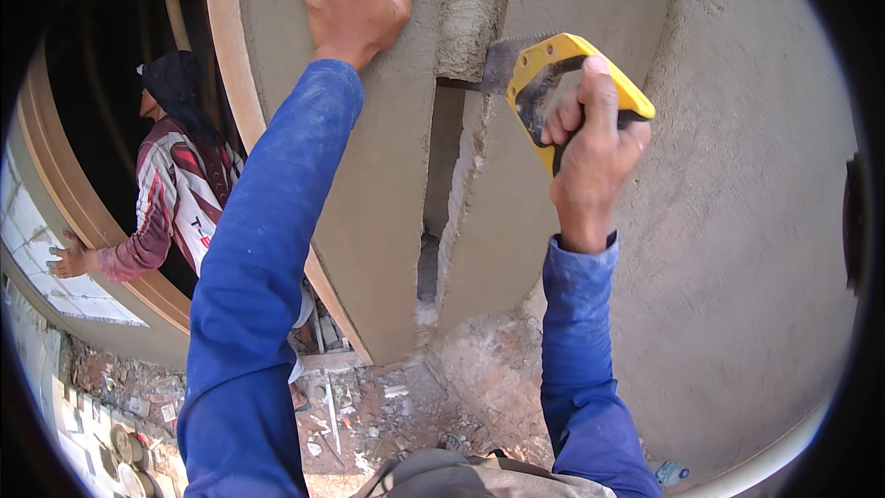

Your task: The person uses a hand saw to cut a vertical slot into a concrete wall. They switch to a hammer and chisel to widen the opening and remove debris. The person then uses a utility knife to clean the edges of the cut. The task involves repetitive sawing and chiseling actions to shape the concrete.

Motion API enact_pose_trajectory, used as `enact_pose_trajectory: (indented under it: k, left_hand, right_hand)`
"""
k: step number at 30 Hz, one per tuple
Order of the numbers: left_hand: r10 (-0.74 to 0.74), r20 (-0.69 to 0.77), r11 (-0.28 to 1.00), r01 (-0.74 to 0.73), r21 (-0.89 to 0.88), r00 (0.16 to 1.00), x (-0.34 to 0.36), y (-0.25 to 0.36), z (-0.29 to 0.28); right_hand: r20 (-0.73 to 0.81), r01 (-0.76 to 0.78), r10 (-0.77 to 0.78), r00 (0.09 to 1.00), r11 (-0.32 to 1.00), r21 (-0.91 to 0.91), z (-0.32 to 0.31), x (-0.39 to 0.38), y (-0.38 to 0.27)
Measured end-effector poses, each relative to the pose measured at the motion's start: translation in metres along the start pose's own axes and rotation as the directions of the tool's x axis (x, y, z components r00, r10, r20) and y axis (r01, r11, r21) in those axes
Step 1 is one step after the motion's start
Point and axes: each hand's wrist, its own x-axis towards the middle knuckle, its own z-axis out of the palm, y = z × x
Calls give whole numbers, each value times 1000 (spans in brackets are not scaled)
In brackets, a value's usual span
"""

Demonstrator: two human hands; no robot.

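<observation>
My right hand (599, 143) is wrapped round the yellow and black handle of a hand saw (579, 44). Its toothed metal blade runs to the left, into a vertical slot (445, 161) in the grey plastered wall (383, 184); the blade's far part is hidden. Above the blade the slot is filled with rough mortar (473, 9); below it lies a deep open gap with a broken, pale right edge. My left hand (355, 9) rests flat on the plaster left of the slot, fingers spread, holding nothing.
Another person (180, 157) stands in the doorway at left, a hand on its wooden frame (88, 194). Rubble (369, 415) litters the ground below. At lower right are a plastic bottle (671, 473) and a pale pipe (765, 470). A plastered wall (737, 221) stands on the right.
</observation>
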Motion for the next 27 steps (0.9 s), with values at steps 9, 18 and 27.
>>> enact_pose_trajectory:
  k: [9, 18, 27]
  left_hand:
    - [-17, -3, 1000, 17, -11, 1000, 5, -12, 5]
    - [-37, 50, 999, 37, 2, 998, 0, -23, 16]
    - [-33, 97, 999, 34, -15, 995, -13, -28, 25]
  right_hand:
    - [-14, 18, -18, 1000, 998, -55, 18, 2, 5]
    - [-40, 25, -26, 999, 999, -25, 31, 2, -6]
    - [-77, 13, -12, 997, 1000, 10, 34, 0, -7]
